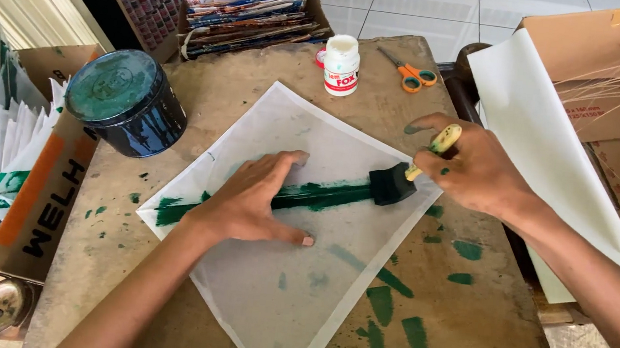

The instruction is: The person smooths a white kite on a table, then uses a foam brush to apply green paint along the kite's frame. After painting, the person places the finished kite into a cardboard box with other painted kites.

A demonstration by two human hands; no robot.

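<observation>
A thin white paper sheet [290,287] lies on a worn brown board [463,320] and carries a dark green painted stripe [315,195] across its middle. My left hand [253,200] rests flat on the sheet, fingers spread, pressing it down over the stripe. My right hand [472,168] grips the pale wooden handle of a black foam brush [391,186], whose head touches the right end of the stripe.
A dark paint tub with a green-smeared lid [127,101] stands at the left. A white glue bottle [341,64] and orange scissors [411,75] lie at the back. Stacked papers [243,2], cardboard boxes [598,58], a large white sheet [550,153] and green-marked sheets [12,158] surround the board.
</observation>
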